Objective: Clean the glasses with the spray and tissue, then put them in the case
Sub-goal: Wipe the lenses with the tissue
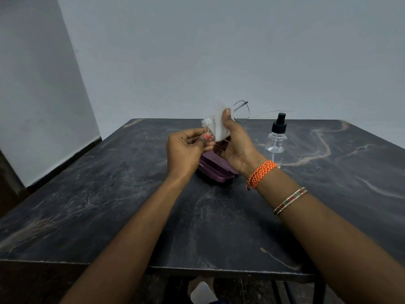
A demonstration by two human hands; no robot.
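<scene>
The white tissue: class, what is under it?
Under the tissue, pinched by the right hand, lies one lens of the glasses; only a sliver of its rim shows. The other lens is uncovered. The left hand pinches the frame.

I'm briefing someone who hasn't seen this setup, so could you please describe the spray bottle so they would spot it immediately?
On the dark marbled table, look right of the person's raised right hand, towards the far edge. The spray bottle stands upright there, alone. Its clear body and black pump top set it apart from the flat purple case beneath the hands.
</scene>
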